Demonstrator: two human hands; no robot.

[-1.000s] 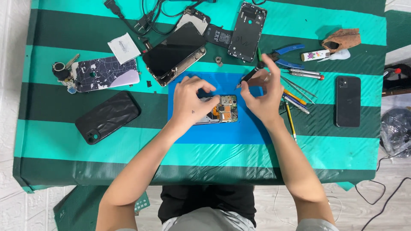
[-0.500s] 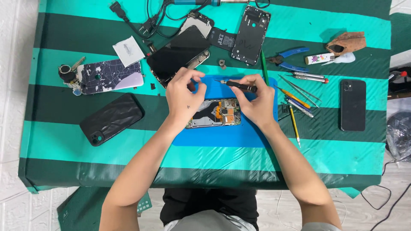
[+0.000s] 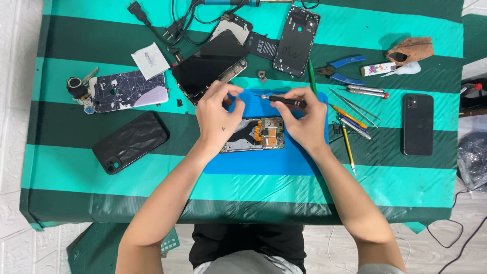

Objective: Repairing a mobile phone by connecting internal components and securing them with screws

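Observation:
An opened phone [image 3: 256,135] with its circuit board bare lies on a blue work mat [image 3: 264,160] at the table's middle. My right hand [image 3: 304,122] holds a small black screwdriver [image 3: 284,100] level above the mat's far edge, tip pointing left. My left hand [image 3: 218,117] hovers over the phone's left end, thumb and fingers pinched together near the screwdriver's tip; whether something tiny sits between them I cannot tell.
A striped green cloth [image 3: 76,172] covers the table. On the left lie a black phone case [image 3: 129,141] and a patterned phone back [image 3: 129,90]. A detached screen [image 3: 210,65], a phone frame [image 3: 297,40], blue pliers [image 3: 339,70], several thin tools [image 3: 355,114] and a black phone [image 3: 418,124] surround the mat.
My right hand swung the screwdriver from slanted near the phone to level over the mat's far edge. My left hand lifted off the phone and pinched towards the screwdriver's tip.

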